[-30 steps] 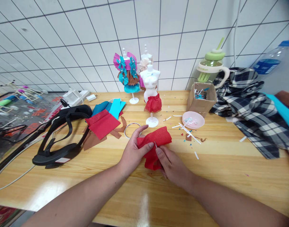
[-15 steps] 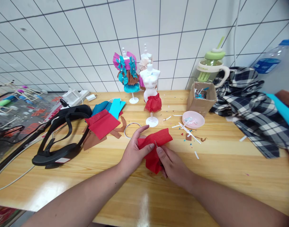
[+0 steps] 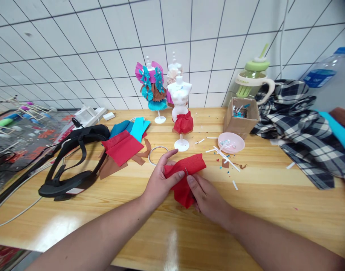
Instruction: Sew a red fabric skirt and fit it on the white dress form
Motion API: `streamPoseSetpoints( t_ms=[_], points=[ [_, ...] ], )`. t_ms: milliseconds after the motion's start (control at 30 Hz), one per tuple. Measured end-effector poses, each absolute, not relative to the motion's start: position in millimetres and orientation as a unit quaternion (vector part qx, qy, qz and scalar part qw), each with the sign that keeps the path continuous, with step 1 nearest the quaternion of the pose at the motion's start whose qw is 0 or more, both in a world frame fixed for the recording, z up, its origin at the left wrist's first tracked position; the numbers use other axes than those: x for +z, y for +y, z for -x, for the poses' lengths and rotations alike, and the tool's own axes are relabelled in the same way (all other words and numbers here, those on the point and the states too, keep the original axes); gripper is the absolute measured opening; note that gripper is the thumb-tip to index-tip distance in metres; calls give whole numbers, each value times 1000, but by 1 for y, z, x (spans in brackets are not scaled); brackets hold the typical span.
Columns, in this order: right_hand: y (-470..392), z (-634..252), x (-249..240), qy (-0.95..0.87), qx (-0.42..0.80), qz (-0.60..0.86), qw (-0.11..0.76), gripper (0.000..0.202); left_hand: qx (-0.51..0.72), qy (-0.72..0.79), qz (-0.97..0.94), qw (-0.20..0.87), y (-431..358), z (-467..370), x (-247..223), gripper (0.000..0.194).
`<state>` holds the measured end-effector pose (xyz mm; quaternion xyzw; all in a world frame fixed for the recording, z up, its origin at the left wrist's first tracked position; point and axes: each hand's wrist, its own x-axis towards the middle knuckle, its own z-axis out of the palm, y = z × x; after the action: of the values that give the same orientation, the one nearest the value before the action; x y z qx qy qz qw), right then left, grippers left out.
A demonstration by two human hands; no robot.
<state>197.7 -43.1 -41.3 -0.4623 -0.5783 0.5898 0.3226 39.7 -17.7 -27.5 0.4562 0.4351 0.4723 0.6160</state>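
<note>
Pinched in front of the mannequin (image 3: pixel 180 92): red paper (image 3: pixel 193 162)

Left hand (image 3: pixel 158 180) clasps the paper's left end, thumb on top; right hand (image 3: pixel 205 194) grips a thin metal tool (image 3: pixel 186 171), its tip at the paper's middle. The upper strip slants crosswise, reaching right of the mannequin.

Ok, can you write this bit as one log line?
left hand: holds red sheet | right hand: pinches thin metal piece at it | nearby: white mannequin with red wrap, pink dish

Red paper (image 3: pixel 186 165), black-and-white plaid cloth (image 3: pixel 298 143), pink dish (image 3: pixel 237 140)
</note>
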Motion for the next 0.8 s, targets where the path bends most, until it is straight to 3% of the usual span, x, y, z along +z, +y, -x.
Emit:
streamPoseSetpoints(
  t_ms=[800],
  points=[
    [-44, -198, -45, -573, 603, 454, 319, 56, 462, 443, -450, 622, -18, -43, -25, 68]
  ],
)
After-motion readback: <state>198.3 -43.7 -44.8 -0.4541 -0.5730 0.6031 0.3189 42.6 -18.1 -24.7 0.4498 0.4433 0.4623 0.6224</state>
